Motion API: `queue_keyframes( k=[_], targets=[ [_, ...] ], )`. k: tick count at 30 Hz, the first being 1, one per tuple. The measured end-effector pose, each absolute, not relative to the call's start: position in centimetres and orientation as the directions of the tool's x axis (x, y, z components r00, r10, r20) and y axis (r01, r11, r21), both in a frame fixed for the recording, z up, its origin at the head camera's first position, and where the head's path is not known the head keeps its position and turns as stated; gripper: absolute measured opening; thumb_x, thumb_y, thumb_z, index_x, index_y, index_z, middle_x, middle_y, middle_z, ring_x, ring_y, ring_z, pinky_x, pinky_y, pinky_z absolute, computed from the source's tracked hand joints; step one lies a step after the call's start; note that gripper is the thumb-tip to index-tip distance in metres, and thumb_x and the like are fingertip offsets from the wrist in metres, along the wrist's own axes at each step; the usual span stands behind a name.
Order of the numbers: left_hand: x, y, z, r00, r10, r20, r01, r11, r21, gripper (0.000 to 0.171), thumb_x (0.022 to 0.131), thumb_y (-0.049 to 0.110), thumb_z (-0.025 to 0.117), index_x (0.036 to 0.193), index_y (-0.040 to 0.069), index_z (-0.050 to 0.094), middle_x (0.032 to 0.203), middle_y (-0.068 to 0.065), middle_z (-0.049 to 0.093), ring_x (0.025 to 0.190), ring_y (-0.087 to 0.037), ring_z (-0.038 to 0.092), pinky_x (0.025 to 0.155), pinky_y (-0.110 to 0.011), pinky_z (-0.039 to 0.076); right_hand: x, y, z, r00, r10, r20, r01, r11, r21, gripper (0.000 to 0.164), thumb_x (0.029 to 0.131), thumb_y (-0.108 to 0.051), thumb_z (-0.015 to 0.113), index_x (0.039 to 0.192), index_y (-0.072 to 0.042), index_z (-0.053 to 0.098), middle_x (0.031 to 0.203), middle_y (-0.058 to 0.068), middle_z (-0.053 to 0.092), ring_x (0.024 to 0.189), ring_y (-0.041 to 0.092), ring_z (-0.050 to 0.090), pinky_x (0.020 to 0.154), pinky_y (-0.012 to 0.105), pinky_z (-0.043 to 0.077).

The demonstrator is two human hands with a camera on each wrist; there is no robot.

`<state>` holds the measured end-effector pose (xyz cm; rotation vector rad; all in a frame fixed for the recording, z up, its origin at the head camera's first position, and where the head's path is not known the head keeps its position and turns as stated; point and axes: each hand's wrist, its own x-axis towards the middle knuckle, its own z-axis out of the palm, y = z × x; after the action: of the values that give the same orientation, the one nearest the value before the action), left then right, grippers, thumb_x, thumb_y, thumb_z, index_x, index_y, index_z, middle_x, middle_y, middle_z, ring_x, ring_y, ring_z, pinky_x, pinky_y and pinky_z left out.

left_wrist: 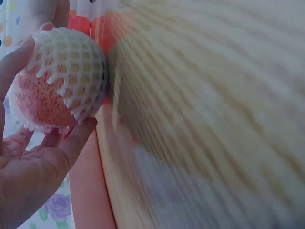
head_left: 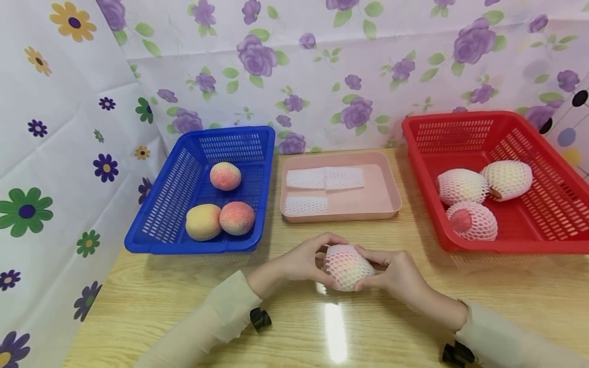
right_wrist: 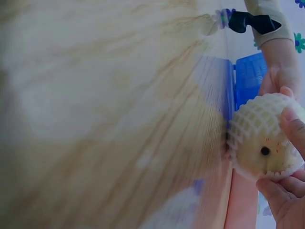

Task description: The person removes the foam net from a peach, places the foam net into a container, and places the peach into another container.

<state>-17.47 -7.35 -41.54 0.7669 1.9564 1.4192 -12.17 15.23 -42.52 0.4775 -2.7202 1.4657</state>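
Observation:
A peach (head_left: 348,268) in a white foam net sleeve sits between both hands, low over the table in front of the pink tray. On its left side the left hand (head_left: 309,260) grips it with thumb and fingers. From the right, the right hand (head_left: 394,276) pinches the sleeved fruit. In the left wrist view, bare pink skin of the peach (left_wrist: 47,98) shows out of the net's jagged end. The right wrist view shows the other end of the peach (right_wrist: 267,143), pale with a dark spot, inside the net's opening.
A blue basket (head_left: 152,246) at left holds 3 bare peaches (head_left: 225,176). Flat foam nets (head_left: 306,205) lie in the pink tray (head_left: 382,199) at centre back. At right, a red basket (head_left: 520,246) holds 3 netted peaches (head_left: 462,186). Flowered cloth (head_left: 317,66) hangs behind.

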Motion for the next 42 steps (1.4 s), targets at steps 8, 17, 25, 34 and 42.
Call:
queue_keyframes(
  k=[8,17,25,34,42],
  targets=[
    [-17.5,-6.8,-41.4,-0.654,0.746,-0.126,0.221,0.348,0.911,0.076,0.068,0.007,0.084,0.133,0.012,0.045,0.130,-0.002,0.051,0.115,-0.013,0.050,0.093,-0.025,0.047,-12.2,15.6,-42.5,-0.949,-0.270,0.164,-0.282,0.488,-0.826,0.060,0.056,-0.025,0.088,0.109,-0.003,0.070,0.108,0.011,0.069,0.099,0.016,0.063,0.078,0.022,0.056],
    [-17.2,-6.4,-41.3,-0.678,0.719,-0.149,0.180,0.359,0.916,0.080,0.068,0.009,0.084,0.136,0.013,0.044,0.132,-0.001,0.050,0.115,-0.013,0.050,0.091,-0.023,0.048,-12.4,16.0,-42.7,-0.962,-0.247,0.118,-0.228,0.482,-0.846,0.057,0.059,-0.025,0.087,0.110,-0.004,0.070,0.106,0.011,0.069,0.099,0.017,0.064,0.077,0.017,0.054],
    [-16.8,-7.0,-41.3,-0.740,0.658,-0.138,0.116,0.328,0.938,0.082,0.068,0.007,0.085,0.138,0.008,0.043,0.134,-0.005,0.049,0.120,-0.024,0.048,0.093,-0.030,0.050,-12.6,16.1,-43.0,-0.966,-0.228,0.122,-0.219,0.471,-0.855,0.055,0.060,-0.023,0.086,0.109,-0.004,0.070,0.105,0.011,0.070,0.097,0.012,0.064,0.073,0.013,0.053],
    [-16.7,-8.6,-41.5,-0.791,0.605,-0.090,0.049,0.210,0.977,0.061,0.074,0.000,0.078,0.127,-0.001,0.050,0.127,-0.016,0.054,0.115,-0.027,0.054,0.096,-0.033,0.051,-12.6,16.3,-43.0,-0.971,-0.227,0.081,-0.170,0.408,-0.897,0.055,0.063,-0.022,0.086,0.111,-0.004,0.069,0.111,0.013,0.067,0.101,0.012,0.062,0.077,0.012,0.052],
    [-16.8,-8.8,-42.1,-0.775,0.625,-0.092,0.027,0.179,0.984,0.057,0.076,-0.007,0.074,0.128,-0.004,0.050,0.128,-0.021,0.054,0.113,-0.030,0.057,0.095,-0.032,0.051,-12.5,16.3,-43.5,-0.971,-0.212,0.108,-0.182,0.366,-0.913,0.052,0.063,-0.019,0.086,0.111,-0.003,0.069,0.107,0.012,0.069,0.097,-0.003,0.060,0.075,0.011,0.052]
  ],
)
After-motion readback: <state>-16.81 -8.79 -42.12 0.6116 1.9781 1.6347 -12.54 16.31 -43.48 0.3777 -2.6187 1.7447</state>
